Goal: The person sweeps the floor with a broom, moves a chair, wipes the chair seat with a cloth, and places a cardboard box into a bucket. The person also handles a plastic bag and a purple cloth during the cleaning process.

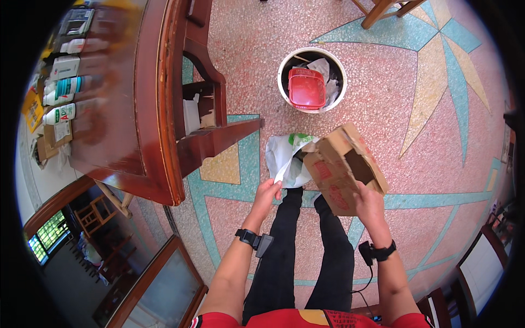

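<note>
My left hand (268, 192) pinches the edge of a white plastic bag (281, 158) with green print, its mouth drawn open toward the right. In my right hand (369, 203) is a brown cardboard box (334, 176) with red printing and an opening in its side. The box is tilted, its far left part against the mouth of the bag. Some contents show dimly inside the bag. Beyond both stands a round bin with a white rim (284, 92), holding a red plastic basket (307, 90) and crumpled clear plastic (331, 90).
A dark red wooden table (123, 102) stands at the left, with several bottles (59, 114) and small boxes (65, 67) along its far side. Wooden furniture legs (373, 14) are at the top right. A framed glass panel (162, 287) is at the lower left.
</note>
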A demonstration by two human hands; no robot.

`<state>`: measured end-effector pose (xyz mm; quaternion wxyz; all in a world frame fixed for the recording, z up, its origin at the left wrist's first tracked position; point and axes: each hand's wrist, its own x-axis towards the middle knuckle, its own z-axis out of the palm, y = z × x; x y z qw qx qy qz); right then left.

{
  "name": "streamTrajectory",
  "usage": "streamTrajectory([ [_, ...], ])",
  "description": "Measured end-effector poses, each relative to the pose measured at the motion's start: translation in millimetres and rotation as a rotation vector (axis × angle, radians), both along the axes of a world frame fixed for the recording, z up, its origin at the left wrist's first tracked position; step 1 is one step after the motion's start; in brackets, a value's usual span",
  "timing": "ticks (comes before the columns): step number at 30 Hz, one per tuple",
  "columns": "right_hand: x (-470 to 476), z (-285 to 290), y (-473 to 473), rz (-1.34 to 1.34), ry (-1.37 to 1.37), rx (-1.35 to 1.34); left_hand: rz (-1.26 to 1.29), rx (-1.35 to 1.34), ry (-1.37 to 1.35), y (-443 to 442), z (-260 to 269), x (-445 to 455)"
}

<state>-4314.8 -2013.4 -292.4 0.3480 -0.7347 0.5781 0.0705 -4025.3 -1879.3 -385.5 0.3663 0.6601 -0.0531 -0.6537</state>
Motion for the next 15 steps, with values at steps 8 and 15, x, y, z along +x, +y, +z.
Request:
streamTrajectory([
  [8, -34.7, 31.4, 3.5, -0.419, -0.164, -0.010, -0.037, -0.100, 0.183, -40.0, 49.1, -43.0],
  [15, -59.0, 13.7, -20.7, -0.433, -0.115, -0.123, 0.125, -0.106, 0.244, -42.2, 72.8, -45.0],
])
